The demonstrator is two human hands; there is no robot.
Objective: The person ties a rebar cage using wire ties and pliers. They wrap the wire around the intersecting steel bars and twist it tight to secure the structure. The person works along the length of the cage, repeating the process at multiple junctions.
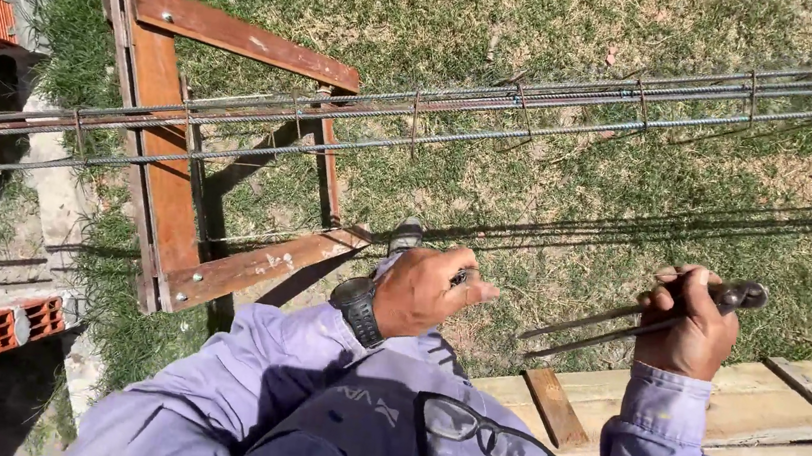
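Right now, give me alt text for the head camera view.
The right hand grips a dark metal tool with long handles; the left hand, wearing a black wristwatch, is closed. Beyond, long steel rebars rest on a wooden trestle above grass.

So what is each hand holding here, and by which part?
The right hand grips a pair of long metal pincers near their head end, handles pointing away. The left hand is closed on something small; what cannot be told.

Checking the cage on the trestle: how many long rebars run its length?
4 visible long rebars: a bunched upper group and one lower front bar, resting across the wooden trestle; overlapping bars may hide more.
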